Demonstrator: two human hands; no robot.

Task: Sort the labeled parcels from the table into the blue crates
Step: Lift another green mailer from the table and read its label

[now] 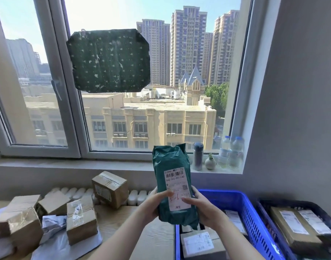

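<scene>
Two crates sit at right, a bright blue crate (252, 219) and a darker crate (292, 203), both holding labelled boxes (198, 243). Left grip (153, 205) and right grip (201, 208) clasp a green parcel (170, 160) upright over the bright crate's near-left corner. Brown boxes (82, 220) crowd the tabletop (121, 218) at left.
</scene>
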